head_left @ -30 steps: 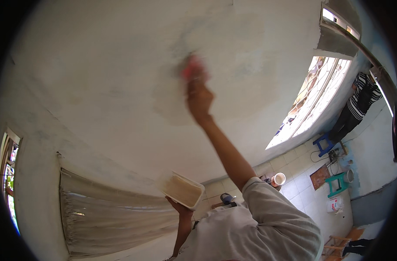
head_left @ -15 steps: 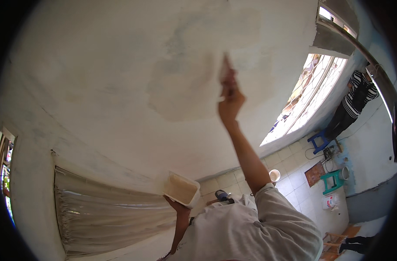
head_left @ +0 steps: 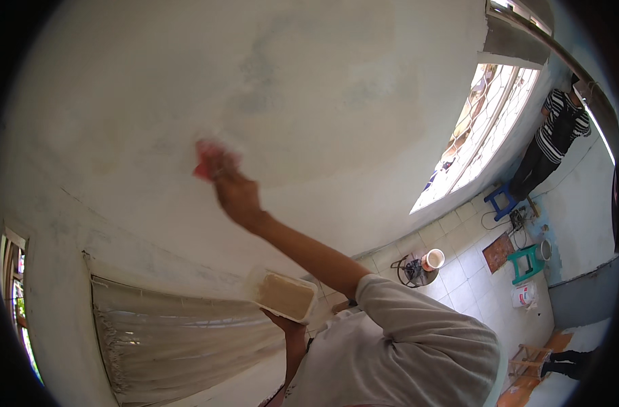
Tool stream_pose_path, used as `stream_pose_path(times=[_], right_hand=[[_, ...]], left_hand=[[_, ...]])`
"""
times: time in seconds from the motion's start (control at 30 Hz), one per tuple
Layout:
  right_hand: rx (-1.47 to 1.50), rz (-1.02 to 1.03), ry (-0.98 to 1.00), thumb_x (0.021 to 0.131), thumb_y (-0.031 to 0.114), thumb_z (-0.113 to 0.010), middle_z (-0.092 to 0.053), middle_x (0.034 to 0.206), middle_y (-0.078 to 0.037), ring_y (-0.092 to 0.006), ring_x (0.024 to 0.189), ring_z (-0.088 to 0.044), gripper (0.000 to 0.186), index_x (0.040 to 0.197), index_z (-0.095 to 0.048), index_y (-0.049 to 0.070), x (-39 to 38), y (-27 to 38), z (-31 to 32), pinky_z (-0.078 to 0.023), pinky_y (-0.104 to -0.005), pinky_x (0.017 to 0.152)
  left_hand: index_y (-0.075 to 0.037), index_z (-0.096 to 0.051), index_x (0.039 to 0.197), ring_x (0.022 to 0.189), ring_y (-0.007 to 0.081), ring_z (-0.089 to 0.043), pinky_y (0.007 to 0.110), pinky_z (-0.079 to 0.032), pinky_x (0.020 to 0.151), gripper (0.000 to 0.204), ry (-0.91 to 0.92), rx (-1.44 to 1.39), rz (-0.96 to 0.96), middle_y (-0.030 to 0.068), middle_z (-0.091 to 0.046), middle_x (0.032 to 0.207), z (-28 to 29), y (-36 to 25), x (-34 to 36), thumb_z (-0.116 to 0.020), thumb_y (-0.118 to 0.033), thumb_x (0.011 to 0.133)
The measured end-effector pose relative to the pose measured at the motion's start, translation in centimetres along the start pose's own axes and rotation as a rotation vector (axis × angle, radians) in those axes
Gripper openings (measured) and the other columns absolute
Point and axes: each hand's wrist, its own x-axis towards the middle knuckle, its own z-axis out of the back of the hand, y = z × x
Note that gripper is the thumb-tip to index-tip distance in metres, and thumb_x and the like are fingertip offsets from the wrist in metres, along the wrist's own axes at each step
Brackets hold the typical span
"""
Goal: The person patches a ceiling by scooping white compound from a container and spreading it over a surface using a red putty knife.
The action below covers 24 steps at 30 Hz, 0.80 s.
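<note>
My right hand (head_left: 238, 197) is raised against the off-white patchy wall (head_left: 323, 136), fingers closed on a blurred red flat tool (head_left: 206, 161) that is at the wall's surface. Low in the view, my left hand (head_left: 289, 325) supports a white rectangular tray (head_left: 285, 297) with beige paste in it, near the wall. Beige and bluish-grey patches show on the wall around and above the tool.
A window with a grille (head_left: 469, 142) is right; a pale curtain (head_left: 173, 342) hangs lower left. A person in stripes (head_left: 553, 129) stands by a blue stool (head_left: 499, 202). A cup (head_left: 432, 260), green stool (head_left: 524, 264) and bucket (head_left: 524, 296) sit on the tiles (head_left: 452, 275).
My right hand with the red tool first moved right, then swept down and leftward across the wall. My left hand still holds the tray. The view has shifted slightly.
</note>
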Motion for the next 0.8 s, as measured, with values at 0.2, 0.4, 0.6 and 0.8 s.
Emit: stream_pose_path(times=[0.2,0.4,0.6,0.8], right_hand=[[0.507,-0.090,0.160,0.087,-0.009,-0.055,-0.057,0.141,-0.020,-0.0288,0.106,-0.070,0.041,0.127,-0.060,-0.004,-0.3,0.9,3.7,-0.059,-0.0394,0.065],[0.227,-0.266,-0.303,0.090,-0.009,-0.052,-0.064,0.082,-0.010,-0.0096,0.068,-0.051,0.032,0.119,-0.064,-0.006,4.7,-10.4,18.4,-0.044,-0.0253,0.056],[-0.155,-0.172,-0.609,0.097,0.003,-0.053,-0.071,0.089,-0.017,-0.0158,0.069,-0.058,0.032,0.128,-0.061,-0.003,16.0,-19.0,30.9,-0.048,-0.0290,0.066],[-0.546,-0.191,-0.396,0.088,0.002,-0.058,-0.059,0.130,-0.018,-0.0325,0.098,-0.067,0.064,0.149,-0.045,0.010,24.0,-17.2,24.5,-0.057,-0.0415,0.068]], left_hand=[[-0.019,-0.035,0.153,0.135,0.0234,-0.046,0.044,-0.040,0.112,0.073,-0.256,-0.063,0.147,-0.0002,-0.042,0.153,0.7,0.1,-0.1,-0.022,-0.069,0.102],[-0.020,-0.033,0.154,0.138,0.0255,-0.044,0.047,-0.039,0.114,0.078,-0.008,-0.406,0.232,0.0026,-0.041,0.154,4.7,5.1,1.9,-0.022,-0.074,0.099],[-0.023,-0.032,0.155,0.138,0.0286,-0.043,0.049,-0.036,0.115,0.083,0.053,-0.577,0.566,0.0036,-0.039,0.155,0.6,5.6,5.0,-0.025,-0.079,0.095],[-0.023,-0.032,0.155,0.139,0.0283,-0.042,0.048,-0.036,0.116,0.083,0.118,-0.573,0.527,0.0034,-0.038,0.156,-2.6,4.2,5.7,-0.025,-0.079,0.095]])
